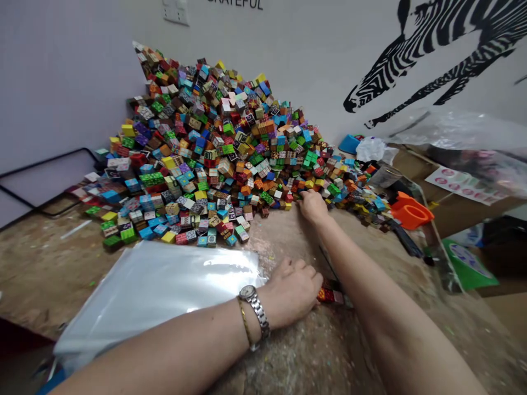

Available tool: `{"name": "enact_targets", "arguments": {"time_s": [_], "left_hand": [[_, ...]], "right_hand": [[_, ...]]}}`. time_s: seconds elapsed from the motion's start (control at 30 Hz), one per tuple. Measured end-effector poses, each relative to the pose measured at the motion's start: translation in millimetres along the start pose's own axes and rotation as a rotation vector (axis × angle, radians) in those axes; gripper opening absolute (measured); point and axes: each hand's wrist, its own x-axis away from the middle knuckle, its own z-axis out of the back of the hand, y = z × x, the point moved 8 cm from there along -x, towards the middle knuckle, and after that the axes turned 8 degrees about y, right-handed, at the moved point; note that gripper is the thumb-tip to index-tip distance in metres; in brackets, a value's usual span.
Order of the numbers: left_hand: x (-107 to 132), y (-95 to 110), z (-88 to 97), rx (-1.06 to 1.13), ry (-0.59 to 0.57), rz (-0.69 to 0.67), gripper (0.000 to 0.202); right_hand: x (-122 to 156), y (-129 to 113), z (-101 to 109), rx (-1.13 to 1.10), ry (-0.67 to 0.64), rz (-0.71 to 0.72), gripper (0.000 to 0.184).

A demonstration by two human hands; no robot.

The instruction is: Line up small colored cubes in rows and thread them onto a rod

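A big heap of small many-coloured patterned cubes point(214, 148) lies against the wall on a worn tabletop point(288, 351). My right hand point(312, 207) reaches to the near edge of the heap, fingers curled down among the cubes there; what it grips is hidden. My left hand point(291, 292), with a metal watch on the wrist, rests closer to me, its fingers closed over a short row of red and orange cubes point(330, 295) on the table. A stack of clear plastic bags point(152, 291) lies just left of that hand.
An orange plastic part point(410, 213) and dark tools lie at the right beside the heap. A blue tub point(349, 144) and crumpled plastic sit behind. Cardboard boxes with sticker sheets point(465, 186) and clear bags stand at far right. A black metal frame point(45, 181) runs along the left.
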Motion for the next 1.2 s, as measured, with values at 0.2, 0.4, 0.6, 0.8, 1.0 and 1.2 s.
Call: {"name": "enact_targets", "arguments": {"time_s": [0.2,0.4,0.6,0.8,1.0,1.2], "left_hand": [[0.0,0.0,1.5,0.004,-0.060,0.018,0.026],[-1.6,0.3,1.1,0.001,-0.059,0.004,0.027],[-5.2,0.2,0.9,0.002,-0.072,0.003,0.030],[-6.7,1.8,3.1,-0.014,-0.049,-0.015,0.033],[-7.1,-0.8,-2.8,-0.024,-0.053,-0.030,0.035],[-8.6,-2.9,-4.4,-0.004,-0.039,-0.035,0.032]], "right_hand": [[15.0,3.5,11.3,0.009,-0.040,0.023,0.031],[64.3,41.8,28.0,-0.015,-0.147,-0.028,0.029],[139.4,96.9,44.0,0.066,-0.275,-0.116,0.029],[204.1,129.4,56.3,0.151,-0.348,-0.216,0.028],[242.0,130.3,63.9,0.068,-0.311,-0.274,0.027],[259.3,123.0,65.4,0.058,-0.271,-0.266,0.027]]}}
